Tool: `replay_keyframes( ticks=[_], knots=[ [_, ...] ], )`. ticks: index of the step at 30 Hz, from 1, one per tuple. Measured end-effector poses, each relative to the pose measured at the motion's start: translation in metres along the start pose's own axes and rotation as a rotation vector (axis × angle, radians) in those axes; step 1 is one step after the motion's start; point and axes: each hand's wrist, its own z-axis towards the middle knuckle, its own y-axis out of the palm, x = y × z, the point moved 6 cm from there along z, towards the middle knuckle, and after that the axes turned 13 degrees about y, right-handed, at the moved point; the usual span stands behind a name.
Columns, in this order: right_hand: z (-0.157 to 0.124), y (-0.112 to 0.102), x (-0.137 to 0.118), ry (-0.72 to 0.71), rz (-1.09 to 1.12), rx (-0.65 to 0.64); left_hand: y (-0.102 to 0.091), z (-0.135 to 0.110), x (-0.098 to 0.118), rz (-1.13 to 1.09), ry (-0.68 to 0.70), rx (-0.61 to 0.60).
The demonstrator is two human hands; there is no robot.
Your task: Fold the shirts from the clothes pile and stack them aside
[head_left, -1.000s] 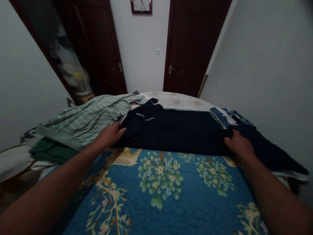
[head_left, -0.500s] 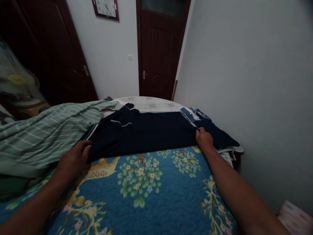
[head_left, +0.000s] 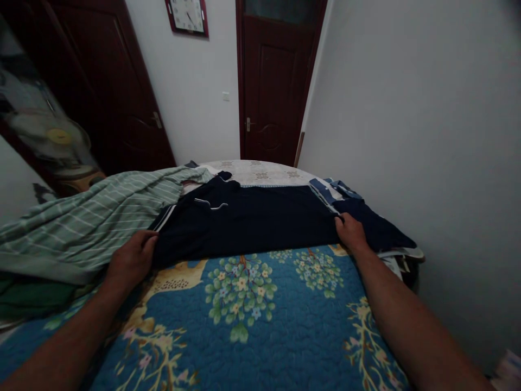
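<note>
A dark navy shirt (head_left: pixel 268 220) with white trim lies stretched sideways across a blue quilted cover (head_left: pixel 301 336). My left hand (head_left: pixel 132 258) is closed on the shirt's left end, close to a white-striped band, thumb and fingers pinching the cloth. At the other end my right hand (head_left: pixel 350 231) grips the near right edge of the shirt, fingers closed. Left of the shirt spreads a green striped cloth (head_left: pixel 109 203), its folds reaching near my left hand. Beyond my right hand lies more dark navy cloth (head_left: pixel 376 225).
Behind the shirt shows a pale patterned tabletop (head_left: pixel 260 171). Blue and white folded clothing (head_left: pixel 336 190) lies at the back right, near the wall (head_left: pixel 427 125). Dark green fabric (head_left: pixel 36 296) sits at the left. A fan (head_left: pixel 61 138) stands beyond it, by a dark red door (head_left: pixel 106 81).
The view has shifted slightly, so the scene sits a little further right. Both hands keep their hold on the shirt, which lies much as before.
</note>
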Motion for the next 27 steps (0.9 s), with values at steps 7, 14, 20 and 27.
replay_keyframes(
  ticks=[7,14,20,27],
  knots=[
    [-0.003,-0.01,0.008,0.018,-0.057,-0.027,-0.018,-0.016,-0.005,-0.011,-0.031,-0.081],
    [-0.023,-0.02,0.039,-0.02,-0.117,-0.083,-0.034,-0.067,-0.021,-0.016,-0.071,-0.083],
    [-0.053,-0.038,0.057,-0.041,-0.071,-0.094,-0.056,-0.093,-0.042,-0.051,-0.078,-0.081],
    [-0.076,-0.039,0.065,-0.007,-0.1,-0.154,-0.035,-0.125,-0.063,-0.053,-0.111,-0.228]
  ],
)
